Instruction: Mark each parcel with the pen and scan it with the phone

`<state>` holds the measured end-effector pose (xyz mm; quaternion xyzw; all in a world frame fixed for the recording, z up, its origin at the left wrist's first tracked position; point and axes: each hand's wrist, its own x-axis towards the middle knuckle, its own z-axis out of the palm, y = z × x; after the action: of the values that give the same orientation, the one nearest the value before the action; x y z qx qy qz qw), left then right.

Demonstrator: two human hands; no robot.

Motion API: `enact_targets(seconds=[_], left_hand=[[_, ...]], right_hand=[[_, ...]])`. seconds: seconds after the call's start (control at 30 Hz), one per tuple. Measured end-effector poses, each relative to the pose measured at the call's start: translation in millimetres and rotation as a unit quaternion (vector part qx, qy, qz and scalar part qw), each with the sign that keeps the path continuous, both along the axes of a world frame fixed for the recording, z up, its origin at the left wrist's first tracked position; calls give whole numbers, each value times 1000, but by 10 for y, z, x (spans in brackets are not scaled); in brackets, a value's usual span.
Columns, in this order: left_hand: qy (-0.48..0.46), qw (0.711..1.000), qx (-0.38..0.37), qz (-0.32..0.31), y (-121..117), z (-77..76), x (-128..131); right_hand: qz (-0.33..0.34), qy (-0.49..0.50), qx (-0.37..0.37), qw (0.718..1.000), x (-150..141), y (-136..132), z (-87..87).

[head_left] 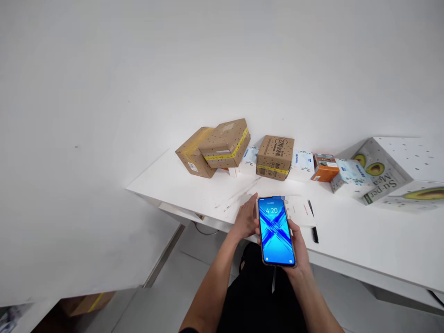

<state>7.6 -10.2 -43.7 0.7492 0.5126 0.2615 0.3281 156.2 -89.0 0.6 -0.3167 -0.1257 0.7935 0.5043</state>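
My right hand (299, 249) holds a smartphone (275, 230) upright in front of me, its lit blue lock screen reading 4:20. My left hand (247, 216) rests against the phone's left edge, fingers curled beside it over the front edge of the white table (364, 240). Just behind the phone lies a white paper slip (300, 210) with a black pen (313, 222) beside it.
Along the back of the table stand cardboard boxes with yellow tape (227, 143), another brown box (275, 157), tissue packs (350, 175), an orange box (325, 167) and a large white avocado-print box (385, 173). Another brown box (86, 303) sits on the floor at lower left. White walls enclose the corner.
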Motion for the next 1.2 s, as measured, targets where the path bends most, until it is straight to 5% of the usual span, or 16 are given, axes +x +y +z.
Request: enact_targets(seconds=[0.13,0.2,0.23,0.3,0.4,0.47,0.57,0.7,0.77,0.83,0.93,1.0,1.2], left_hand=[[15,1000,1,-25,0,0,-21],[12,999,-7,-29,5,11,-23],[9,1000,-8,-28,6,19,-21],[2,1000,-7,-22,4,33,-14],[-20,1000,3,-8,-8,31,-10],[-46,999,9,3,-15,0,-20],[-105,994,17,11,-12,-84,-57],[-207,978,11,1,16,-196,-110],[-257,966,-3,-8,34,-235,-131],[-304,952,-19,-19,53,-265,-155],[-359,931,-55,-43,82,-288,-208],[-372,922,-84,-60,101,-279,-253],[-400,903,-132,-88,137,-160,-353]], right_hand=[[-90,-121,-6,989,395,-90,9],[-179,-263,4,948,681,-150,3],[-220,-363,10,905,833,-178,-7],[-253,-589,-7,767,1128,-218,-50],[-182,-806,-36,562,1462,-234,-176],[-142,-858,-64,490,1577,-221,-282],[-95,-884,-80,450,1617,-184,-418],[-85,-895,-64,432,1590,-118,-487],[-103,-888,-16,448,1564,-86,-444],[-109,-851,74,509,1502,-59,-337],[-44,-732,205,648,1339,-22,-95],[9,-677,247,693,1228,6,57],[84,-658,300,685,1175,20,180]])
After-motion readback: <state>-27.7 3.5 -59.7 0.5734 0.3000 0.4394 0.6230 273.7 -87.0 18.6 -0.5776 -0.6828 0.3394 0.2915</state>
